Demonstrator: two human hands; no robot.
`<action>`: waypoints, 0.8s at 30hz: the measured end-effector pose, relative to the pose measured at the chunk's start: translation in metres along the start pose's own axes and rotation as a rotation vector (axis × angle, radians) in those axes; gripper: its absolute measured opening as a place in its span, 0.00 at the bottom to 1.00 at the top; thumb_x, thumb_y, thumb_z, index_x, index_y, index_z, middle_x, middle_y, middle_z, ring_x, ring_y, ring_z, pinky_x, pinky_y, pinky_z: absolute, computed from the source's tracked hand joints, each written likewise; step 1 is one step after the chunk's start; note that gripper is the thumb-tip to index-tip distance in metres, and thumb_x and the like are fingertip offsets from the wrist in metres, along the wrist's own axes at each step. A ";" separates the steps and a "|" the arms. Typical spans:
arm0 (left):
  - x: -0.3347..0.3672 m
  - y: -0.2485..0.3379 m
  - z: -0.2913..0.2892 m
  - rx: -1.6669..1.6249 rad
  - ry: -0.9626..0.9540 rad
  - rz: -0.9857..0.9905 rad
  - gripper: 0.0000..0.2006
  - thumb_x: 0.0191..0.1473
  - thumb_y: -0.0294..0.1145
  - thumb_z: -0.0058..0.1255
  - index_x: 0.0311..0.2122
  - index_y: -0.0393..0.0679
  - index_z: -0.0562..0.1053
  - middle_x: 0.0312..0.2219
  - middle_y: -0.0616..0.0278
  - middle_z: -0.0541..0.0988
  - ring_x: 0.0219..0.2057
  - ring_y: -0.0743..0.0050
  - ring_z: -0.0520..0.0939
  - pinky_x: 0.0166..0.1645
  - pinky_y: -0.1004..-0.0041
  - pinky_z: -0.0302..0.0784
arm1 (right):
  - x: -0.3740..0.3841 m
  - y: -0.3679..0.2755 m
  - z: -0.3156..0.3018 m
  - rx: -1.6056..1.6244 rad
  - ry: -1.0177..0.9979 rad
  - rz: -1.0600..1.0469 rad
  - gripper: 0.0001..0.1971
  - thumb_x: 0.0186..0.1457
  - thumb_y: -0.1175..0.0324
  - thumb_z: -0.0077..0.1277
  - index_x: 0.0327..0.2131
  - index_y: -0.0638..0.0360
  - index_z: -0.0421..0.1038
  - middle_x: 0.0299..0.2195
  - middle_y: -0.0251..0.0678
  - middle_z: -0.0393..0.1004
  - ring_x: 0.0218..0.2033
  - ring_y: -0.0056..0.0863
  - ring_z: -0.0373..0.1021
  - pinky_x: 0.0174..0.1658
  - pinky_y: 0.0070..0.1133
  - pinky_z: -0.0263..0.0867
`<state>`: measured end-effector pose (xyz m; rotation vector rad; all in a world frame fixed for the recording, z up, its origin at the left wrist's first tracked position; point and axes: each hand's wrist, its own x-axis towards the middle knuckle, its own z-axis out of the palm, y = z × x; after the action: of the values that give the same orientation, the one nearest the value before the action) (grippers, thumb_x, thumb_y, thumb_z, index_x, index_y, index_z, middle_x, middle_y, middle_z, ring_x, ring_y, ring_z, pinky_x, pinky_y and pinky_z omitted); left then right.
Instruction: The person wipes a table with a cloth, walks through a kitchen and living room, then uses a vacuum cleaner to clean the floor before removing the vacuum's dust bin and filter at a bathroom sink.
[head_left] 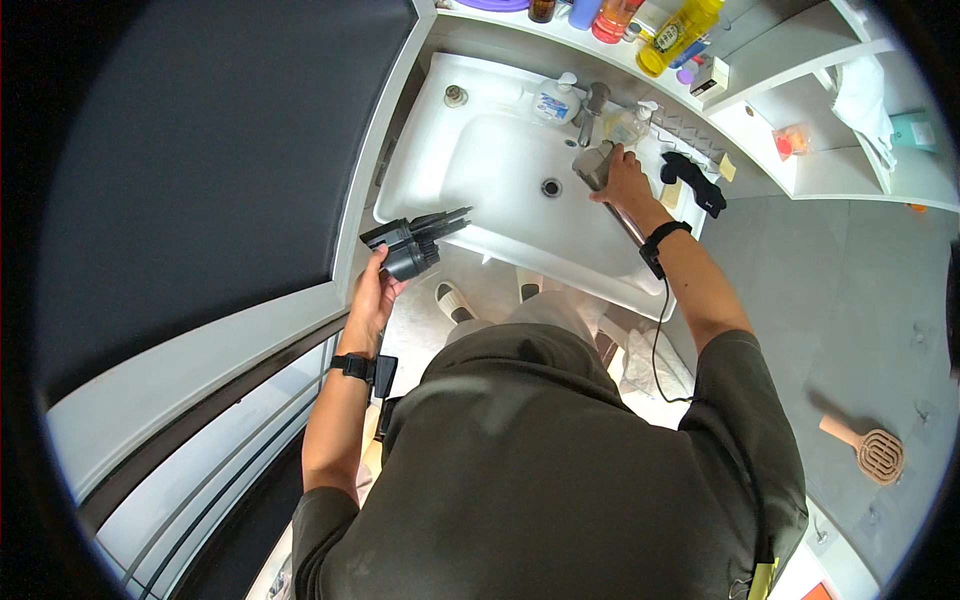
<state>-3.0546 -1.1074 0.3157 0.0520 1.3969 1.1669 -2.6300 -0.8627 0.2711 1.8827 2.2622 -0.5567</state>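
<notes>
My left hand (374, 296) grips a black plastic attachment (408, 250) with slim prongs and a ribbed round part, over the near left edge of the white sink (440, 190). Its prongs point right, toward the basin. Over the basin's right side, my right hand (626, 185) is closed round a grey device (592, 166) with a blunt head and a long, slim handle. That handle runs back under my wrist. Near this hand are the faucet (592, 110), a clear pump bottle (628, 127) and a crumpled black cloth item (694, 183) on the sink's right rim.
A white pump bottle (556, 100) stands left of the faucet. The drain (550, 187) lies mid-basin. Several bottles, including a yellow one (682, 36), line the shelf beyond. A thin black cable (655, 350) hangs below my right wrist. A hairbrush (880, 456) is on the right wall.
</notes>
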 end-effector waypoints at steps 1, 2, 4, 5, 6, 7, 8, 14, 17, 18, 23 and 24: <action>0.001 0.000 -0.001 0.006 -0.007 -0.008 0.23 0.59 0.48 0.56 0.47 0.36 0.72 0.40 0.56 0.81 0.38 0.70 0.84 0.43 0.72 0.83 | -0.001 0.000 -0.002 -0.007 0.000 -0.001 0.60 0.32 0.56 0.75 0.62 0.75 0.45 0.52 0.58 0.64 0.54 0.55 0.66 0.52 0.39 0.72; 0.001 0.000 0.000 0.012 -0.013 -0.015 0.23 0.59 0.48 0.56 0.48 0.36 0.72 0.40 0.55 0.81 0.39 0.70 0.84 0.44 0.72 0.84 | -0.003 0.001 -0.004 -0.077 -0.066 -0.010 0.60 0.33 0.56 0.75 0.62 0.74 0.45 0.52 0.57 0.64 0.55 0.54 0.66 0.52 0.39 0.72; -0.001 0.000 -0.001 -0.009 -0.020 -0.007 0.23 0.60 0.48 0.55 0.48 0.36 0.71 0.41 0.55 0.81 0.39 0.69 0.84 0.45 0.71 0.84 | -0.004 0.003 -0.006 -0.155 -0.133 -0.021 0.60 0.33 0.56 0.75 0.62 0.74 0.46 0.52 0.57 0.64 0.55 0.53 0.66 0.52 0.40 0.72; -0.003 0.000 -0.001 -0.023 -0.024 0.005 0.23 0.60 0.47 0.55 0.48 0.36 0.71 0.41 0.55 0.81 0.40 0.68 0.84 0.45 0.70 0.84 | -0.003 0.004 -0.003 -0.212 -0.185 -0.006 0.60 0.33 0.56 0.75 0.62 0.73 0.46 0.53 0.56 0.64 0.55 0.52 0.66 0.52 0.40 0.72; -0.001 -0.001 -0.003 -0.030 -0.023 0.005 0.23 0.60 0.47 0.55 0.48 0.36 0.71 0.41 0.55 0.81 0.40 0.68 0.84 0.45 0.70 0.84 | -0.002 0.006 -0.001 -0.268 -0.236 0.010 0.60 0.33 0.55 0.76 0.62 0.72 0.47 0.53 0.55 0.64 0.55 0.51 0.66 0.52 0.41 0.71; 0.001 -0.002 -0.007 -0.038 -0.022 0.004 0.23 0.60 0.47 0.54 0.49 0.36 0.71 0.42 0.54 0.81 0.41 0.68 0.84 0.46 0.70 0.84 | -0.002 0.009 0.001 -0.284 -0.258 0.020 0.60 0.31 0.55 0.76 0.62 0.72 0.48 0.54 0.53 0.64 0.56 0.50 0.66 0.53 0.42 0.70; 0.003 -0.002 -0.011 -0.044 -0.020 0.004 0.22 0.61 0.46 0.54 0.49 0.36 0.71 0.42 0.54 0.81 0.41 0.67 0.84 0.47 0.69 0.84 | -0.001 0.013 0.004 -0.289 -0.260 0.016 0.60 0.31 0.55 0.76 0.62 0.72 0.48 0.54 0.53 0.64 0.56 0.50 0.66 0.53 0.42 0.70; 0.008 -0.009 -0.022 -0.073 0.007 -0.013 0.21 0.61 0.45 0.53 0.50 0.39 0.69 0.43 0.54 0.80 0.42 0.66 0.84 0.46 0.70 0.84 | 0.009 0.029 0.024 -0.483 -0.402 0.072 0.63 0.31 0.54 0.77 0.65 0.67 0.45 0.58 0.50 0.61 0.59 0.49 0.62 0.53 0.47 0.68; 0.007 -0.009 -0.024 -0.086 0.012 -0.014 0.21 0.61 0.45 0.53 0.51 0.39 0.69 0.43 0.54 0.80 0.42 0.66 0.84 0.46 0.70 0.85 | 0.012 0.031 0.026 -0.566 -0.450 0.082 0.62 0.32 0.55 0.76 0.66 0.65 0.45 0.60 0.49 0.60 0.60 0.49 0.62 0.54 0.50 0.66; 0.006 -0.009 -0.024 -0.090 0.006 -0.010 0.21 0.61 0.45 0.53 0.52 0.39 0.69 0.43 0.54 0.80 0.43 0.65 0.84 0.47 0.70 0.85 | 0.013 0.031 0.026 -0.565 -0.449 0.082 0.62 0.32 0.55 0.76 0.66 0.65 0.45 0.60 0.49 0.60 0.60 0.49 0.62 0.54 0.50 0.66; 0.008 -0.007 -0.023 -0.078 0.011 -0.010 0.22 0.61 0.45 0.53 0.52 0.40 0.68 0.43 0.54 0.80 0.42 0.66 0.85 0.46 0.70 0.85 | 0.011 0.035 0.029 -0.745 -0.423 0.070 0.60 0.24 0.57 0.79 0.62 0.63 0.51 0.57 0.45 0.63 0.58 0.46 0.63 0.53 0.52 0.64; 0.007 -0.008 -0.025 -0.082 0.013 -0.002 0.22 0.61 0.45 0.53 0.52 0.40 0.68 0.43 0.54 0.80 0.42 0.66 0.85 0.46 0.71 0.85 | 0.007 0.025 0.024 -0.747 -0.425 0.065 0.60 0.24 0.57 0.79 0.62 0.63 0.51 0.57 0.45 0.63 0.58 0.46 0.63 0.53 0.52 0.64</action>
<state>-3.0704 -1.1218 0.2988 -0.0147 1.3592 1.2239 -2.6103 -0.8611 0.2419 1.3040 1.7688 -0.0562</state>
